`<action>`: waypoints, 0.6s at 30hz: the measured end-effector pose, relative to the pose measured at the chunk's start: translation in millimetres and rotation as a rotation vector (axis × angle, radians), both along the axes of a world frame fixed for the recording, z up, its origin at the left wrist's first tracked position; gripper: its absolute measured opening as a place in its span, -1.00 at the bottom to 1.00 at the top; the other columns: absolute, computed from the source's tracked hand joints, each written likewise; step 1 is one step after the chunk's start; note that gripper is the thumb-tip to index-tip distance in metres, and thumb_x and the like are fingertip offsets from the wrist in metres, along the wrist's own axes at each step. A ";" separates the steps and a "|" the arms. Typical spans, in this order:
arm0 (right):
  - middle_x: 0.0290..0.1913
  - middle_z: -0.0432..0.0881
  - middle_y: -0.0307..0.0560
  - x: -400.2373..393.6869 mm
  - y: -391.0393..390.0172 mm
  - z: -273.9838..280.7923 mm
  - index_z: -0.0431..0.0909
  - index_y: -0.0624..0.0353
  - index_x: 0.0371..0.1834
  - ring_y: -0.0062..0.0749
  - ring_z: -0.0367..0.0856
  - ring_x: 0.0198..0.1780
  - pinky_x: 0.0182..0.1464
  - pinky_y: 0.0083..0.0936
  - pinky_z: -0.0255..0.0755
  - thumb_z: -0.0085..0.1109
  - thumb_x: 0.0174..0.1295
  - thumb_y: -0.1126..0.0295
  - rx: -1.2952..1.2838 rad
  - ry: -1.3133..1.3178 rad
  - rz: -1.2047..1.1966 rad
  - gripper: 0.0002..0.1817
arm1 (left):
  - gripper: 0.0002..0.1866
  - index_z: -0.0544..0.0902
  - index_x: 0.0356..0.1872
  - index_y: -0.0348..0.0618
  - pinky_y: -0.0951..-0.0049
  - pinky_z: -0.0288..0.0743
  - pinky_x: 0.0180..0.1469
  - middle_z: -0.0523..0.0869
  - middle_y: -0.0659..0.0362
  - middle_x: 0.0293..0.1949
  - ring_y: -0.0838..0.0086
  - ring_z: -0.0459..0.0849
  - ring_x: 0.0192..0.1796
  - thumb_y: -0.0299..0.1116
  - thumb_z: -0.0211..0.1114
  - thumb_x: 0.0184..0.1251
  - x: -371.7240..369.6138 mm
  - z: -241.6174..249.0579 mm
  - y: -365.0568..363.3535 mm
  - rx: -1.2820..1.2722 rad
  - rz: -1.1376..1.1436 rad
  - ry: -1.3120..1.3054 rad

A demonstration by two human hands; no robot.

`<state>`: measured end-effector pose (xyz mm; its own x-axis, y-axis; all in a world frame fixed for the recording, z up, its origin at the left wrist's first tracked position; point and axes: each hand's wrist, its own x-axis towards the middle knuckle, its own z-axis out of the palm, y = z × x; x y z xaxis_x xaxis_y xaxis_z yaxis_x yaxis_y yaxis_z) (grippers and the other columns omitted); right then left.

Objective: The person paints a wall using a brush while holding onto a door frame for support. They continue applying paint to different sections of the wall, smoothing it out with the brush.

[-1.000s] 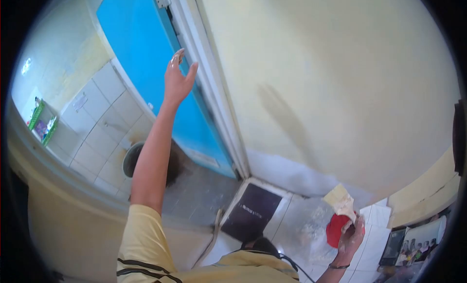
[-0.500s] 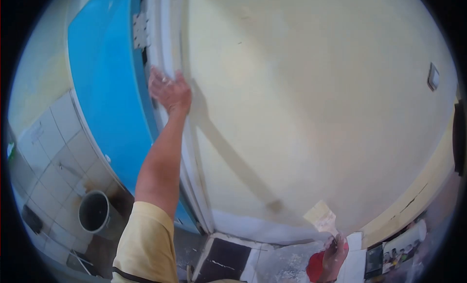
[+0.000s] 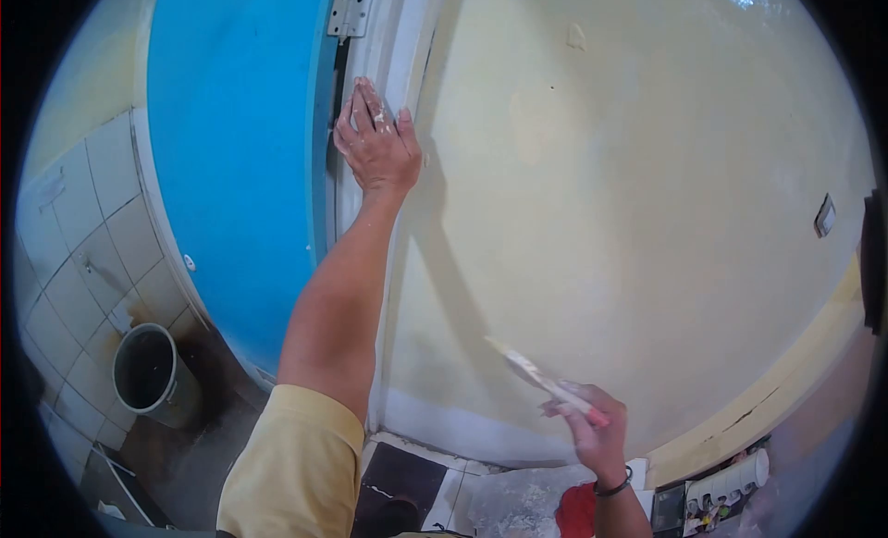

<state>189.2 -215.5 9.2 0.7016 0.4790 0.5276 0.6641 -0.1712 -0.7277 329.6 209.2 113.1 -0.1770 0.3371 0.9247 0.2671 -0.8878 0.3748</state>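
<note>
My left hand [image 3: 377,148] lies flat on the white door frame [image 3: 375,57], fingers pointing up and slightly apart, with whitish specks on them. The blue door [image 3: 231,159] is just left of it. At the lower right, my right hand [image 3: 589,422] grips a paintbrush [image 3: 541,376] by its red-ended handle. The brush is seen edge-on, its bristles pointing up and left, in front of the pale yellow wall [image 3: 592,233]. A dark band circles my right wrist.
A bucket [image 3: 148,371] stands on the floor by the tiled wall [image 3: 69,251] at the left. Below are a plastic sheet [image 3: 523,501], a red cloth-like item [image 3: 575,510] and a rack of small items [image 3: 721,496]. A metal hinge [image 3: 351,9] joins door and frame.
The view has shifted, moving the door and frame rightward. My right hand has come up and left with the brush, which has turned edge-on. My left hand remains on the frame.
</note>
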 end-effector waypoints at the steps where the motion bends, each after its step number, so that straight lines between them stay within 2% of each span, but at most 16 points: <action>1: -0.26 0.77 0.09 1.2 8.6 0.0 0.64 0.41 0.03 -0.22 0.79 -0.29 -0.15 -0.43 0.64 0.26 0.29 0.52 -0.088 -0.060 0.001 -0.72 | -0.27 0.17 0.57 -0.22 -0.03 0.06 0.46 0.26 0.07 0.54 0.14 0.24 0.42 -0.09 0.06 0.47 -0.3 -0.5 -0.1 0.005 -0.005 -0.003; 3: -0.27 0.78 0.06 3.8 28.0 -3.8 0.65 0.40 0.01 -0.26 0.79 -0.30 -0.14 -0.45 0.63 0.23 0.29 0.51 -0.265 -0.170 0.012 -0.74 | -0.31 0.20 0.56 -0.21 0.00 0.08 0.45 0.28 0.09 0.53 0.12 0.25 0.42 -0.12 0.03 0.49 -2.6 -2.1 -2.0 0.003 -0.032 -0.018; 6: -0.30 0.72 0.12 14.0 54.9 -23.2 0.69 0.31 0.00 -0.15 0.74 -0.28 -0.21 -0.40 0.57 0.29 0.28 0.49 -0.320 -0.010 0.069 -0.75 | -0.34 0.23 0.55 -0.20 0.02 0.09 0.45 0.30 0.09 0.52 0.11 0.25 0.42 -0.15 0.02 0.49 -3.7 0.5 -2.9 0.020 -0.063 -0.048; 10: -0.34 0.74 0.06 46.4 93.2 -36.0 0.71 0.32 -0.04 -0.31 0.76 -0.34 -0.23 -0.45 0.60 0.22 0.34 0.45 -0.415 0.065 0.168 -0.78 | -0.35 0.25 0.54 -0.21 0.02 0.09 0.45 0.32 0.09 0.52 0.11 0.26 0.41 -0.17 0.03 0.48 -2.9 0.6 -1.6 0.022 -0.094 -0.063; 15: -0.41 0.76 -0.04 99.4 148.0 -1.0 0.71 0.37 -0.12 -0.54 0.74 -0.42 -0.31 -0.53 0.62 0.14 0.39 0.42 -0.398 0.192 0.242 -0.77 | -0.33 0.24 0.54 -0.23 0.01 0.08 0.46 0.30 0.08 0.53 0.10 0.26 0.41 -0.17 0.04 0.47 -7.2 -0.3 -3.3 0.015 -0.096 -0.053; 18: -0.51 0.71 -0.10 124.0 177.2 54.4 0.69 0.37 -0.31 -0.55 0.70 -0.50 -0.41 -0.53 0.59 0.14 0.40 0.41 -0.415 0.092 0.164 -0.76 | -0.33 0.23 0.54 -0.23 0.01 0.07 0.47 0.27 0.08 0.54 0.10 0.26 0.41 -0.17 0.05 0.48 -9.0 1.2 -4.8 0.006 -0.107 -0.050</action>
